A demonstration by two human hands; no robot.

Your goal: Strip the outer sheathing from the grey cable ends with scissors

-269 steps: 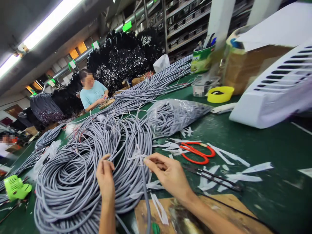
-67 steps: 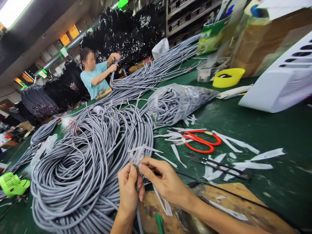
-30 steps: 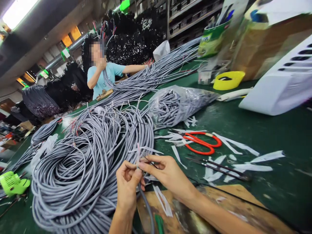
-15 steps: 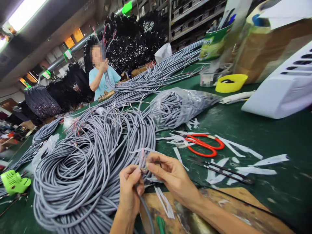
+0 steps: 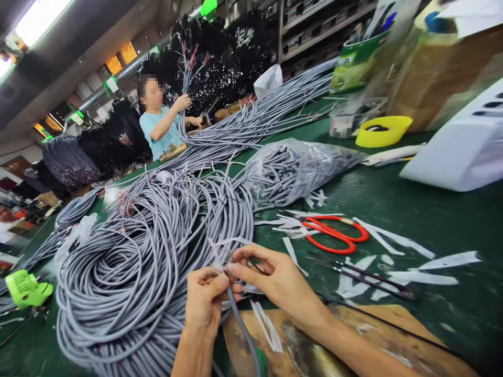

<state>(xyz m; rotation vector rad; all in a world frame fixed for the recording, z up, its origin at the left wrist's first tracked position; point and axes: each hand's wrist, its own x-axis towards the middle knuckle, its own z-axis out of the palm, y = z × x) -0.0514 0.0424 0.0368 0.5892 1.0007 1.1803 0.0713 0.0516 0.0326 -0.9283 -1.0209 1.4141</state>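
My left hand (image 5: 208,298) is closed around a grey cable (image 5: 240,324) near its stripped end. The rest of this cable hangs down over a worn brown board (image 5: 238,327). At the stripped end, my right hand (image 5: 271,277) has thumb and forefinger pinched on pale, loose wrapping (image 5: 222,255); its exact make is too small to tell. Pinkish wire tips and a thin white strip stick out beyond the fingers. Just behind both hands lies a large heap of coiled grey cables (image 5: 118,272).
Red-handled scissors (image 5: 334,233), black snips (image 5: 369,280) and white strips (image 5: 428,275) lie on the green table (image 5: 451,220) to the right. Farther back is a plastic bag of cut cables (image 5: 291,170). A green fan (image 5: 27,290) stands left. Across the table, a person (image 5: 159,123) holds upright cables.
The stripped cable end has tilted to the left, and more of the cable shows below my left hand. Across the table, the person's bundle has moved to the right.
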